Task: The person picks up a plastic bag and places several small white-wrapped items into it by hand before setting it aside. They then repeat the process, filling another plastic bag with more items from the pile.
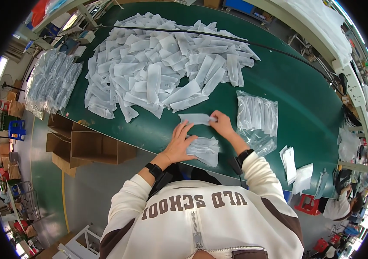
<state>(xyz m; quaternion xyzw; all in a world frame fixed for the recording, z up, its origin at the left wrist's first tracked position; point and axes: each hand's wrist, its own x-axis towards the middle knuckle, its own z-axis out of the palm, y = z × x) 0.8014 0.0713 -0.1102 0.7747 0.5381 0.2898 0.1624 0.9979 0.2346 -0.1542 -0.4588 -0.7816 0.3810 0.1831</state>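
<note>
Translucent film, thin and pale: one packet [197, 118] between two hands at the near side of a green table [298, 93].
In the head view, the right hand [222, 124] pinches that packet's right end; the left hand [177, 141] has its fingers spread at the left end, its thumb side by a small stack [204, 151] nearer the person (whether it grips either, I cannot tell). The packet probably weighs little and is likely soft, ready to crease, and somewhat slick; its contents are too unclear to judge for fragility. A light pinch at each short end should keep it flat. Beyond lies a broad heap of similar packets [153, 82]; to the right, a clear bag [257, 118] of them.
</note>
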